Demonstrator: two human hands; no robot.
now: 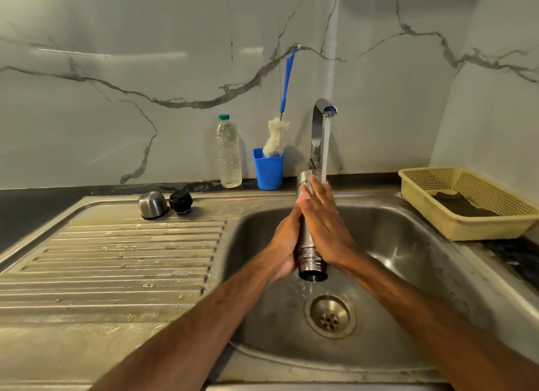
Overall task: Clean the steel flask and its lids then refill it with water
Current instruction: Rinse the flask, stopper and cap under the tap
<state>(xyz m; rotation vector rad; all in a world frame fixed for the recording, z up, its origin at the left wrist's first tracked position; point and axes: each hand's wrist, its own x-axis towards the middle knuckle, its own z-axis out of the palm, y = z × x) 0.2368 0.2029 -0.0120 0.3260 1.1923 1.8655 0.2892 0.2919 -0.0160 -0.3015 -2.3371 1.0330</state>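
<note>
The steel flask [311,259] is held over the sink bowl [408,244], bottom end up and open mouth toward me. Water runs from the tap [320,119] onto its raised end and my fingers. My left hand [284,242] grips the flask's left side. My right hand [323,224] lies along its right side with fingers straight, pressed flat on the steel. The steel cup lid [152,204] and the black stopper lid [180,202] sit side by side at the back of the draining board.
A plastic water bottle [228,153] and a blue cup [268,169] holding a bottle brush [277,137] stand against the marble wall. A yellow basket [466,204] with a dark cloth sits right of the sink. The drain [329,316] lies below the flask.
</note>
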